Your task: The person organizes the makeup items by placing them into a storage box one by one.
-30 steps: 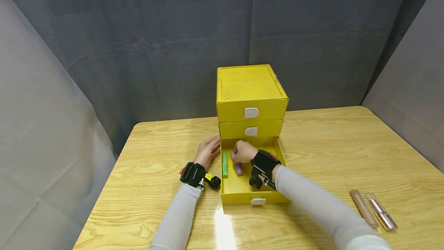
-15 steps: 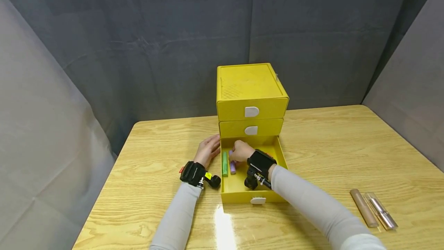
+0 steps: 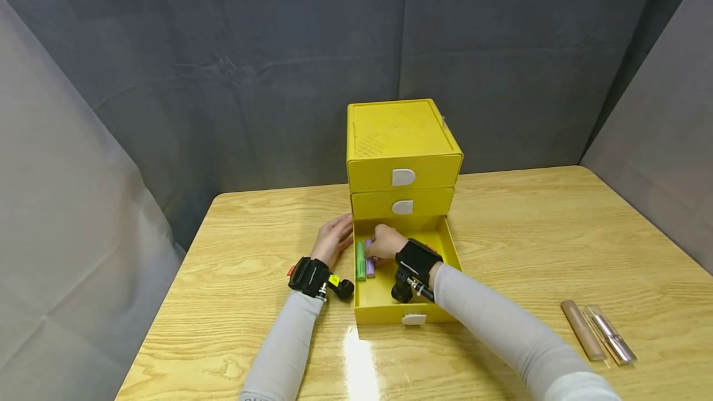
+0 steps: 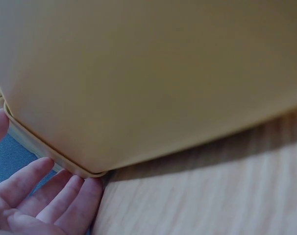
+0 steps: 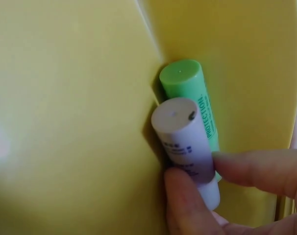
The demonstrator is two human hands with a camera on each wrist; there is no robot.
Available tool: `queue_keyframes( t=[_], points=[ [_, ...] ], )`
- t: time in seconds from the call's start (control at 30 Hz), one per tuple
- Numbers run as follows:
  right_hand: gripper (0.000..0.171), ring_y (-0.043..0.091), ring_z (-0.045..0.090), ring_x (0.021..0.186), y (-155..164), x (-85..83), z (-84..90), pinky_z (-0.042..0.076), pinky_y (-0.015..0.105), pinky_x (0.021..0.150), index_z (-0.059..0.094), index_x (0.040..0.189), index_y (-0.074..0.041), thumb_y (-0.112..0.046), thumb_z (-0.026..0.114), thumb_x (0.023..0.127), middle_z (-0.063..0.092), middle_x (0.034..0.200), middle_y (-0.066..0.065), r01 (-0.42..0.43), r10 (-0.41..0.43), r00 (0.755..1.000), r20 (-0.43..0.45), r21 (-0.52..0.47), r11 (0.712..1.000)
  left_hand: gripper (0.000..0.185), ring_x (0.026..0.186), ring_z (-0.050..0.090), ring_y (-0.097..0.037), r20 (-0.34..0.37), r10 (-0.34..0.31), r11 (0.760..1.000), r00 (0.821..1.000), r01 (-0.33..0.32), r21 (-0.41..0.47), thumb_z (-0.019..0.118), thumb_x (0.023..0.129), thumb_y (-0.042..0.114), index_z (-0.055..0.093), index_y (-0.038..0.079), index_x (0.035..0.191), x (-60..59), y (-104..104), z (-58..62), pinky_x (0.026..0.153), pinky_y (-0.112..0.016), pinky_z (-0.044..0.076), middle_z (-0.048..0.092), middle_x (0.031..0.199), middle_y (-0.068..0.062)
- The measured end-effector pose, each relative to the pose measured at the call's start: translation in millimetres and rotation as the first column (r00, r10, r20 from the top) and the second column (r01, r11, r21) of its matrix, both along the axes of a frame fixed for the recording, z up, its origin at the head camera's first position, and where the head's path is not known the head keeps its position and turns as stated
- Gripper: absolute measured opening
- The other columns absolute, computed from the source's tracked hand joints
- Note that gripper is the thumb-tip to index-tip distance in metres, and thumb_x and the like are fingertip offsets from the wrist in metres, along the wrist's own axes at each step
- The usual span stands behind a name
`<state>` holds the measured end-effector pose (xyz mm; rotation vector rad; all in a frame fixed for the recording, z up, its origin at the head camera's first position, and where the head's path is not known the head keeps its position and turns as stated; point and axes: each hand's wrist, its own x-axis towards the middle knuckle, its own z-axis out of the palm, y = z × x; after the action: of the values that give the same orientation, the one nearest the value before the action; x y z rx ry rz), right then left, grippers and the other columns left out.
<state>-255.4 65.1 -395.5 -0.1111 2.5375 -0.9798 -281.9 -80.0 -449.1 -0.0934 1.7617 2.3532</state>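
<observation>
A yellow cabinet (image 3: pixel 398 132) stands on the table with its lowest drawer (image 3: pixel 384 315) pulled out. Inside that drawer, my right hand (image 3: pixel 388 244) pinches a purple lip balm stick (image 5: pixel 183 139) between thumb and fingers. Right beside it, along the drawer's left wall, lies a green lip balm stick (image 3: pixel 361 262), partly behind the purple one in the right wrist view. Outside the drawer, my left hand (image 3: pixel 332 240) rests against the cabinet's left side. Its extended fingertips touch the yellow frame's lower edge (image 4: pixel 60 157) in the left wrist view.
Two upper drawers with white tabs (image 3: pixel 403 177) are closed. At the table's right lie a brown tube (image 3: pixel 582 330) and a shiny clear-wrapped tube (image 3: pixel 613 340). A dark curtain (image 3: pixel 278 79) hangs behind the wooden table (image 3: pixel 250 327).
My right hand has shifted left with the purple lip balm stick, which has turned from slanted to lie alongside the green one. The left hand has stayed in place.
</observation>
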Motion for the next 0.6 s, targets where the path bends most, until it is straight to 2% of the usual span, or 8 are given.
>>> queue_keyframes(
  t=[0.17, 0.23, 0.33, 0.47, 0.6],
  points=[
    [0.017, 0.014, 0.057, 0.052, 1, 0.1, 0.3, 0.050, 0.023, 0.051, 0.051, 0.078, -0.002, -0.009, 0.067, 0.081, 0.055, 0.062, 0.005, -0.001, 0.001, 1.000, 0.008, -0.005, 1.000, 0.049, 0.123, 0.044, -0.026, -0.003, -0.003, 1.000, 1.000, 0.003, 0.002, 0.056, 0.092, 0.026, 0.046, -0.002, 0.131, -0.1, 0, -0.2, 0.100, -0.038, 0.039, 0.046, 0.135, -0.015],
    [0.018, 0.014, 0.057, 0.053, 2, 0.5, 0.7, 0.048, 0.023, 0.050, 0.052, 0.084, 0.000, -0.011, 0.066, 0.082, 0.055, 0.063, 0.005, -0.006, 0.006, 1.000, 0.007, -0.005, 1.000, 0.049, 0.123, 0.044, -0.025, 0.000, -0.004, 1.000, 1.000, 0.004, 0.001, 0.056, 0.092, 0.026, 0.046, -0.001, 0.131, 0.0, 0, -0.3, 0.101, -0.038, 0.039, 0.046, 0.135, -0.015],
    [0.029, 0.018, 0.057, 0.059, 5, 2.6, 3.5, 0.049, 0.028, 0.054, 0.053, 0.098, 0.004, -0.015, 0.066, 0.082, 0.057, 0.072, 0.009, -0.040, 0.040, 0.999, -0.019, 0.015, 0.999, 0.048, 0.124, 0.044, -0.025, 0.004, -0.007, 1.000, 1.000, 0.007, -0.002, 0.056, 0.092, 0.026, 0.046, -0.001, 0.131, 0.5, 0, -0.5, 0.101, -0.038, 0.039, 0.046, 0.135, -0.015],
    [0.046, 0.024, 0.058, 0.081, 10, 6.9, 13.4, 0.050, 0.036, 0.074, 0.051, 0.115, 0.008, -0.021, 0.065, 0.082, 0.061, 0.098, 0.017, -0.141, 0.152, 0.981, -0.123, 0.097, 0.985, 0.048, 0.124, 0.044, -0.026, 0.005, -0.009, 1.000, 1.000, 0.009, 0.000, 0.055, 0.092, 0.026, 0.046, -0.001, 0.131, 0.9, 1, -0.2, 0.101, -0.038, 0.038, 0.046, 0.135, -0.015],
    [0.052, 0.028, 0.053, 0.110, 15, 15.1, 31.1, 0.042, 0.040, 0.095, 0.049, 0.126, 0.005, -0.025, 0.062, 0.086, 0.054, 0.124, 0.020, -0.234, 0.263, 0.945, -0.192, 0.158, 0.959, 0.048, 0.123, 0.044, -0.026, -0.004, -0.013, 1.000, 1.000, 0.013, 0.001, 0.055, 0.092, 0.026, 0.046, -0.001, 0.131, 0.4, 0, 0.4, 0.101, -0.038, 0.038, 0.046, 0.135, -0.015]
  ],
)
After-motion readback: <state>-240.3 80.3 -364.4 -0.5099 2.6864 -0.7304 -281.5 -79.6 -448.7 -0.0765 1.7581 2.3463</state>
